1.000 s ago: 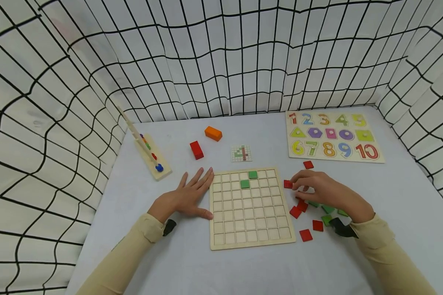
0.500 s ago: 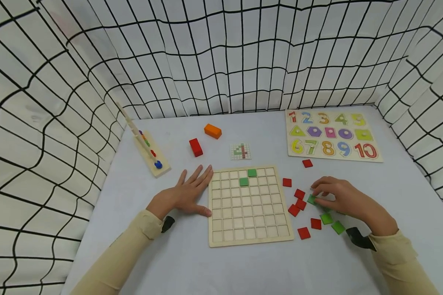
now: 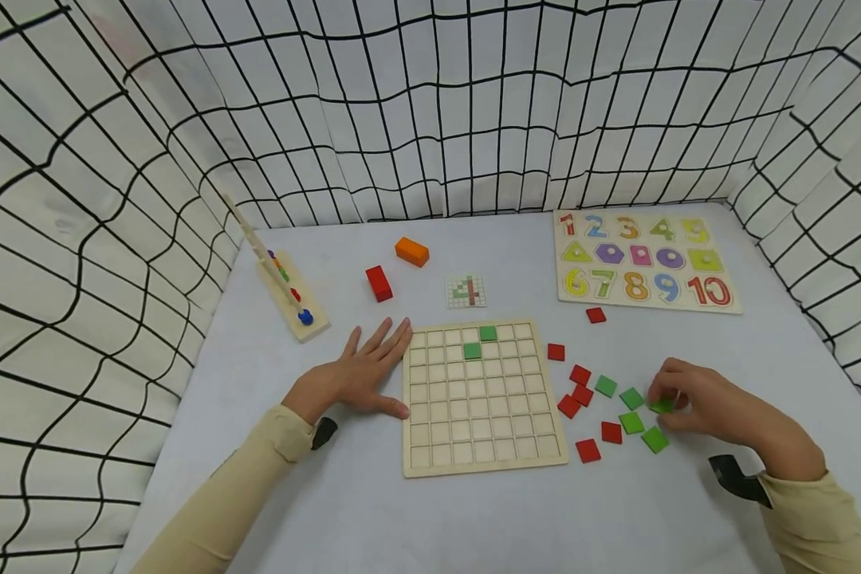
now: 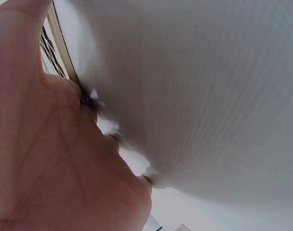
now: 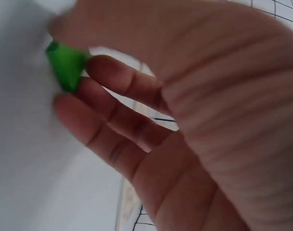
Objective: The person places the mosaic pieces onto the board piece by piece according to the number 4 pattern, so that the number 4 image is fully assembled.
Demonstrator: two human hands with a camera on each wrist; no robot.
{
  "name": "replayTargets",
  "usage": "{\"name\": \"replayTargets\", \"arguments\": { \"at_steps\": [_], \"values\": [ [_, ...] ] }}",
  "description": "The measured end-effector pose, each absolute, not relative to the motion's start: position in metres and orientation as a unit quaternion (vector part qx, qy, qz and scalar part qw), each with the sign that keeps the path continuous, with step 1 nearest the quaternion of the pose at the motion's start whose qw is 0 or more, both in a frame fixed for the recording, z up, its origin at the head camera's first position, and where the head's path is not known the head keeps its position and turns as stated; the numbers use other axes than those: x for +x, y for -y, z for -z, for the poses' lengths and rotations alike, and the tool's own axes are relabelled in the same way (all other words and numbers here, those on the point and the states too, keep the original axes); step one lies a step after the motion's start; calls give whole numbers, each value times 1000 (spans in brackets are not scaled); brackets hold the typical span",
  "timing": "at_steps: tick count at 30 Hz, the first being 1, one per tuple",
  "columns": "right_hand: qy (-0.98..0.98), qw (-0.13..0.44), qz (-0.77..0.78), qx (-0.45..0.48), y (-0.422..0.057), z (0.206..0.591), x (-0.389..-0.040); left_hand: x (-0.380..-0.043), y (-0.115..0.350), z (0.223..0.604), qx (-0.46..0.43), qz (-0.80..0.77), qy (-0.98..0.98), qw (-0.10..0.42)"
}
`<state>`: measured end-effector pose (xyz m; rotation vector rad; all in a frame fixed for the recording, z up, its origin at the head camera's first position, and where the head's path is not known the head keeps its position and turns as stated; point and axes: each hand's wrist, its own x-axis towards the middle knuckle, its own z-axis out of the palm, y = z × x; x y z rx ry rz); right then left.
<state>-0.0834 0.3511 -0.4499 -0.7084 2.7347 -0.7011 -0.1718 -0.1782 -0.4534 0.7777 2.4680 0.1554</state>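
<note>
My left hand (image 3: pixel 362 376) lies flat with spread fingers against the left edge of a wooden grid board (image 3: pixel 482 399). Two green tiles, one of them this green tile (image 3: pixel 488 333), sit in cells near the board's top. To the right, my right hand (image 3: pixel 710 402) pinches a green tile (image 5: pixel 67 65) between thumb and fingers; in the head view that tile is partly covered by the fingers. Loose green tiles (image 3: pixel 631 422) lie just left of the right hand. Several red tiles (image 3: pixel 587 450) are scattered between them and the board.
Behind the board lies a small pattern card (image 3: pixel 466 292). A red block (image 3: pixel 379 284) and an orange block (image 3: pixel 412 252) stand near it. A number puzzle board (image 3: pixel 646 261) is at the back right, a wooden bead stand (image 3: pixel 294 299) at the left. Black netting rises behind.
My right hand has moved right and nearer, from beside the red tiles across the green ones, and now pinches a green tile. The left hand keeps its place at the board.
</note>
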Motion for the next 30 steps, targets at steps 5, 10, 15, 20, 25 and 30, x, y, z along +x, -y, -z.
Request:
{"name": "replayTargets", "arguments": {
  "at_steps": [5,10,15,20,25,30],
  "values": [
    [-940,111,228,-226,-346,450,-87,-172,178,450,290,-59,-917,269],
    [-939,102,222,-241,-342,446,-93,-173,178,451,290,-68,-914,274],
    [-935,74,220,-269,-332,437,-102,-173,179,453,292,-73,-914,273],
    [-928,75,225,-289,-314,428,-112,-171,179,453,293,-65,-916,268],
    [-924,95,230,-291,-292,419,-122,-171,178,451,292,-56,-917,265],
    [-918,109,223,-310,-270,419,-133,-172,178,452,291,-60,-916,270]
  ]
}}
